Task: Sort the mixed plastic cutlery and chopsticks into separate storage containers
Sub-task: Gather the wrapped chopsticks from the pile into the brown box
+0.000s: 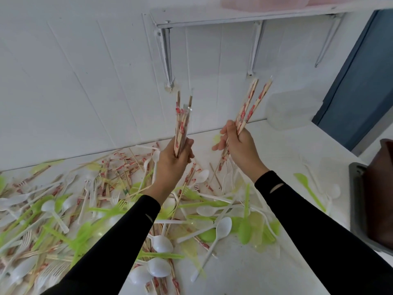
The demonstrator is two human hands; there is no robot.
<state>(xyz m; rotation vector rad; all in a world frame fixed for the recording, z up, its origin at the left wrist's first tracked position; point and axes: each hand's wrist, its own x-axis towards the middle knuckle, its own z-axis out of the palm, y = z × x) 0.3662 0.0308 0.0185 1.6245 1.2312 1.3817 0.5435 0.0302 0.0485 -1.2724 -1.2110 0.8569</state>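
Two chopstick-filled grips: left hand (172, 161) clenches left bundle (181, 124), right hand (241, 146) clenches right bundle (250, 104).

Both arms stretch forward and upward, the left sleeve (119, 237) and right sleeve (308, 220) black and ending at bare wrists. The left hand (172, 161) shows its back to the camera, fingers curled round a bundle of chopsticks (181, 126) held near upright. The right hand (239, 145) is apart from it and slightly higher, gripping a smaller sheaf of chopsticks (248, 105) that leans rightward, thumb uppermost.
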